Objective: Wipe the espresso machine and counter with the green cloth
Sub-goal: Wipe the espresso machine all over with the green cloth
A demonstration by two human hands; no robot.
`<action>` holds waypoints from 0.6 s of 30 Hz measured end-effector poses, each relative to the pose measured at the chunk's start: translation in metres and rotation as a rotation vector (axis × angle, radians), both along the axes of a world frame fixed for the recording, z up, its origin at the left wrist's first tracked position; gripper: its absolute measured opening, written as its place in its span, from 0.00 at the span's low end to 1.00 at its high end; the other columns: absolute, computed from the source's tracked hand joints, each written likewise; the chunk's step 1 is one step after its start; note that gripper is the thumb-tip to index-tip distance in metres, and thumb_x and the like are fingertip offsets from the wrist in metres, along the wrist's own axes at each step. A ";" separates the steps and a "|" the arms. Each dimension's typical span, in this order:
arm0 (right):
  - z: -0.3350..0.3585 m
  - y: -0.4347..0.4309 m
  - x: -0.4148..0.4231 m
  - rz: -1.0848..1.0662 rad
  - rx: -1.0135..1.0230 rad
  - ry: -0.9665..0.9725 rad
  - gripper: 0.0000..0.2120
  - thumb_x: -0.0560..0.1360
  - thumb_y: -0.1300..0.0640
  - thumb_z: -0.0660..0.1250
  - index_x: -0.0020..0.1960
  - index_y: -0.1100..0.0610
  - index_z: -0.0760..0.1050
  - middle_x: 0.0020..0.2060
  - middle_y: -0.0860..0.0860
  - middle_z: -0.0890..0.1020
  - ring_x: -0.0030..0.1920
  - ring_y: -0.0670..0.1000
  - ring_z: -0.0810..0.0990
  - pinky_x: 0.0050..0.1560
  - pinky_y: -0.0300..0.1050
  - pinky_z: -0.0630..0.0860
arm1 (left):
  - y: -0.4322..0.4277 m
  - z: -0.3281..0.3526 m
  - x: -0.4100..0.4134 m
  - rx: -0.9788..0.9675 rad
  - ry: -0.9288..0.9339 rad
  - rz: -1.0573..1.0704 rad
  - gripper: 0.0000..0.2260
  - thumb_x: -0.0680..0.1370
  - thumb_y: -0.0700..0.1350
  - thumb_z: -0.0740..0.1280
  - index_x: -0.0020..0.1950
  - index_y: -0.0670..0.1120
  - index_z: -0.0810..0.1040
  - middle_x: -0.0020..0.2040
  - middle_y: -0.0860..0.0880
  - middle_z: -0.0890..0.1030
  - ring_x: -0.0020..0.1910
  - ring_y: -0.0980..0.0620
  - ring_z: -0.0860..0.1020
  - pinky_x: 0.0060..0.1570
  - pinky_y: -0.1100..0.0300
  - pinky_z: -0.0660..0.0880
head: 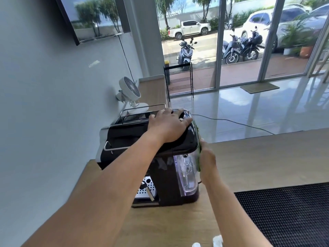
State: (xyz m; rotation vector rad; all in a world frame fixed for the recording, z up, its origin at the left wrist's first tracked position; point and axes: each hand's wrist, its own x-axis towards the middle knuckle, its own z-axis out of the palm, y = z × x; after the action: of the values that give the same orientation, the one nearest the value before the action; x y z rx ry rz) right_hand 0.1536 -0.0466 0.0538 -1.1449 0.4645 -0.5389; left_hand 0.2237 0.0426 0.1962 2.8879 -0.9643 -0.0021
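Our left hand [169, 125] lies flat on top of the black machine [131, 136]. Its fingers are spread and straight, and it presses down. Our right hand [207, 161] is at the machine's right side. It pushes the green cloth [199, 154] against that side with flat fingers. The cloth is squeezed between the hand and the machine, so we see only a thin green strip. Just beside the cloth is the clear water tank [187, 173]. The machine stands on the wooden surface [258, 157], near the wall. At its front is a shiny tray [148, 186] with holes. A black mat [284, 214] lies on the surface to the right, well apart from the machine. A white fan [130, 90] stands behind the machine.
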 end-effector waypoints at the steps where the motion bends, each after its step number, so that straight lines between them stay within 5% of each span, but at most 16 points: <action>1: -0.016 -0.001 0.002 0.034 0.014 0.099 0.22 0.81 0.46 0.53 0.63 0.54 0.79 0.54 0.51 0.84 0.56 0.52 0.81 0.57 0.49 0.76 | 0.000 0.000 0.000 -0.001 0.001 0.002 0.29 0.78 0.67 0.48 0.77 0.58 0.57 0.78 0.49 0.58 0.78 0.46 0.54 0.73 0.41 0.51; 6: -0.047 0.026 -0.032 0.046 0.099 0.246 0.25 0.77 0.40 0.52 0.71 0.43 0.71 0.69 0.44 0.75 0.68 0.49 0.73 0.71 0.57 0.67 | 0.000 0.000 -0.001 -0.008 -0.006 0.002 0.28 0.78 0.67 0.48 0.76 0.59 0.58 0.78 0.50 0.58 0.77 0.46 0.55 0.73 0.42 0.51; 12: 0.025 0.001 -0.011 0.057 -0.044 -0.153 0.20 0.82 0.52 0.53 0.72 0.49 0.72 0.66 0.45 0.79 0.67 0.45 0.75 0.67 0.45 0.71 | -0.002 -0.003 0.002 -0.017 -0.025 -0.001 0.28 0.77 0.68 0.48 0.75 0.61 0.59 0.78 0.52 0.59 0.77 0.47 0.56 0.73 0.42 0.52; 16: -0.006 -0.022 0.029 0.105 -0.017 0.125 0.16 0.80 0.54 0.55 0.57 0.55 0.81 0.50 0.51 0.85 0.56 0.55 0.81 0.51 0.47 0.77 | -0.001 -0.004 0.002 -0.020 -0.031 -0.003 0.27 0.77 0.68 0.48 0.75 0.61 0.59 0.77 0.52 0.60 0.77 0.47 0.57 0.72 0.41 0.53; 18: -0.034 -0.020 0.029 0.114 0.017 0.271 0.16 0.80 0.53 0.55 0.51 0.56 0.81 0.48 0.52 0.84 0.55 0.56 0.80 0.50 0.48 0.76 | -0.001 -0.003 0.002 -0.018 -0.030 -0.004 0.27 0.77 0.68 0.48 0.75 0.61 0.59 0.78 0.52 0.59 0.77 0.47 0.57 0.72 0.41 0.53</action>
State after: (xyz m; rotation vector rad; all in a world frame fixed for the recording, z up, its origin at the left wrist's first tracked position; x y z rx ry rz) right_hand 0.1823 -0.0663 0.0200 -1.2262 0.6315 -0.2801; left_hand 0.2258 0.0411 0.1927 2.8772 -0.9704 0.0502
